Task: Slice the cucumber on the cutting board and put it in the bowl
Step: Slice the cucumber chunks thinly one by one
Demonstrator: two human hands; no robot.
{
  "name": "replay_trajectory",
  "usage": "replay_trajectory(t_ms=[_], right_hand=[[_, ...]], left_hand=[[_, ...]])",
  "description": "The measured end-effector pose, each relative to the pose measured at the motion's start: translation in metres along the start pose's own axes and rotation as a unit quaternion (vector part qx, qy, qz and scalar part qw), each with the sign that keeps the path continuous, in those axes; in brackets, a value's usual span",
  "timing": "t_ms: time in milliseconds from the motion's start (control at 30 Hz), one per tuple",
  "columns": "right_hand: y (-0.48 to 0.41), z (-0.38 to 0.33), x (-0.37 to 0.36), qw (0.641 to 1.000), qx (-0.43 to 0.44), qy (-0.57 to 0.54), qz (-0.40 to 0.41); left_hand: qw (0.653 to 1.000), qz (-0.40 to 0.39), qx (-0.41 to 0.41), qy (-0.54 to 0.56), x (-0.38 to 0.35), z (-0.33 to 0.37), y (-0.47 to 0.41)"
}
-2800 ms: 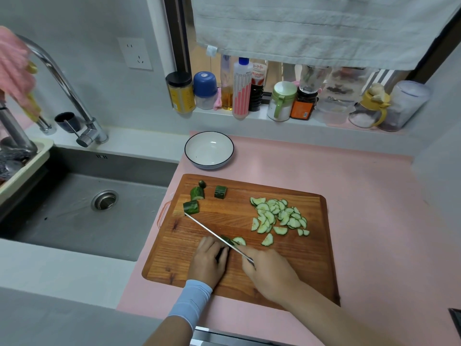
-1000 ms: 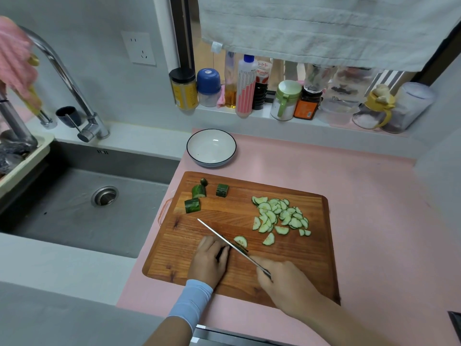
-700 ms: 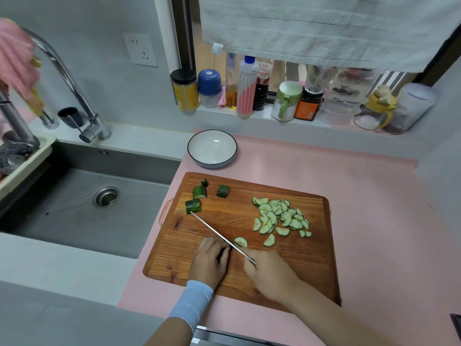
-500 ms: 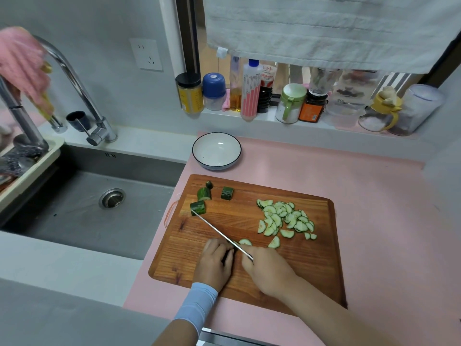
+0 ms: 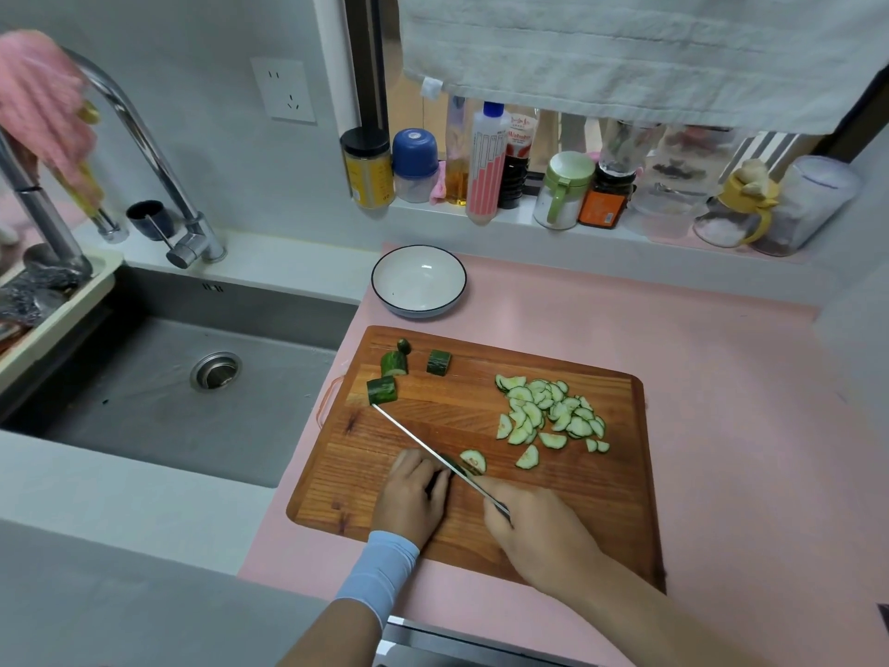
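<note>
The steel sink (image 5: 120,416) lies well off to the left of my left hand, and the pink countertop (image 5: 721,377) spreads beneath and to the right of both hands. Under my hands sits the wooden cutting board (image 5: 577,498). The white bowl (image 5: 418,281) stands past the board's far edge, well ahead of my left hand, with no cucumber in it. My right hand (image 5: 534,527) has its fingers curled round the handle of the kitchen knife (image 5: 413,438); the handle itself is mostly hidden in my fist. The blade runs away from that hand, forward and to the left, crossing just in front of my left fingertips. My left hand (image 5: 411,493) is curled over the cucumber piece (image 5: 451,463), fingers bent down and holding it against the board right beside the blade. A heap of half-moon slices (image 5: 548,411) lies ahead and right of my right hand. Three dark cucumber chunks (image 5: 382,391) and a stem nub (image 5: 404,346) sit near the knife tip, the nearest chunk touching it or just beside it. One cut slice (image 5: 474,462) leans on the blade's right side, just ahead of my right knuckles.
</note>
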State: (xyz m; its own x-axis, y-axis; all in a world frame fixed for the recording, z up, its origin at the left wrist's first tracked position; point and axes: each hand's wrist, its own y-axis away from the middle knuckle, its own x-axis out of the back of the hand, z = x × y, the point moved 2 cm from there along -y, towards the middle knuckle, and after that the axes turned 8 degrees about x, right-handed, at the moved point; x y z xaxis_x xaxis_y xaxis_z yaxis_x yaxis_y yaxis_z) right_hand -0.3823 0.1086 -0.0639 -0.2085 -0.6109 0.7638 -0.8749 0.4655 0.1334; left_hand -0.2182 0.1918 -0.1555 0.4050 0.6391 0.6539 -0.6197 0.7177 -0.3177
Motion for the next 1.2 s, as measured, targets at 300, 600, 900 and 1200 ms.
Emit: replay_trajectory(t_ms=[300, 600, 900, 1200], right_hand=[[0.023, 0.019, 0.008, 0.999, -0.018, -0.026, -0.037], [-0.017, 0.008, -0.004, 0.998, -0.027, -0.044, -0.040], [-0.041, -0.003, -0.010, 0.999, -0.021, -0.004, -0.044], [-0.013, -0.002, 0.001, 1.000, -0.005, -0.022, -0.021]], left_hand=[[1.000, 0.004, -0.005, 0.001, 0.001, 0.001, -0.001], [1.000, 0.005, -0.003, -0.001, 0.001, 0.001, -0.001], [1.000, 0.012, -0.014, -0.013, 0.002, 0.004, 0.002], [1.000, 0.012, 0.004, 0.004, 0.003, 0.002, 0.001]])
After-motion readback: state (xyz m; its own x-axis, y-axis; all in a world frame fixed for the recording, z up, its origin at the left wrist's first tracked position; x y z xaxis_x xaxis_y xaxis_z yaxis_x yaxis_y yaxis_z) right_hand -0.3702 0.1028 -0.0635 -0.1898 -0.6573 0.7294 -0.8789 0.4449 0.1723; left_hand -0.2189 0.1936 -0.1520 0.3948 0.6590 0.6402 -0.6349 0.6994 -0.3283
